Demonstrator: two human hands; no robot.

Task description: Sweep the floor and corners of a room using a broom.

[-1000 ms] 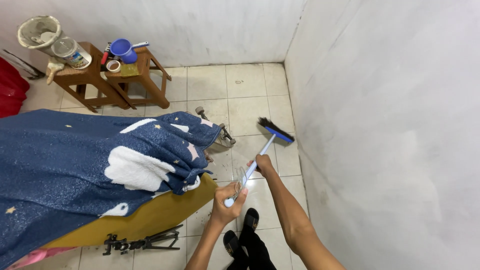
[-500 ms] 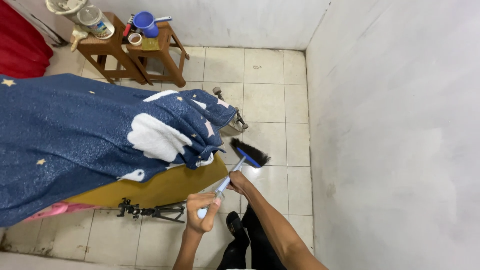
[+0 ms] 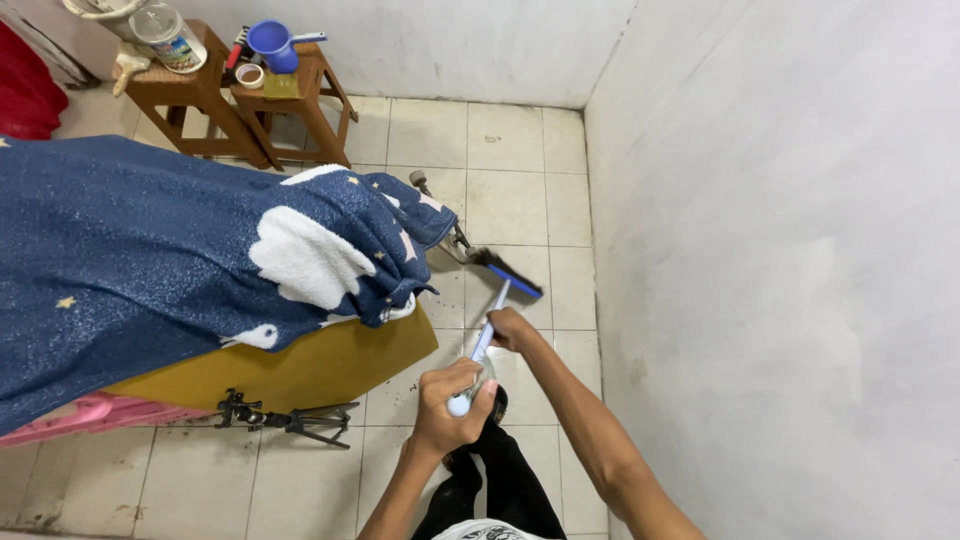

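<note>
Blue and white, the long-handled broom runs from the near middle of the floor out toward the far right, its dark bristle head resting on the pale floor tiles just beside the corner of the bed. The left hand is wrapped in a fist around the rounded near end of the handle, giving it a pivot, while the right hand grips the shaft farther along, closer to the head, so that it can press the bristles down and steer them. With 2 hands spaced apart like this, the broom sits at a low slant, which lets the head reach in by the bed's edge.

A navy blanket with white cloud shapes and small stars hangs over the left side of the scene, draped across a mustard-yellow mattress whose corner juts out toward the broom. Under that corner a small black tripod lies on the tiles. At the far left stand 2 wooden stools against the back wall, bearing a blue cup and a clear lidded jar. The white wall fills the right side, leaving only a narrow strip of floor to work in.
</note>
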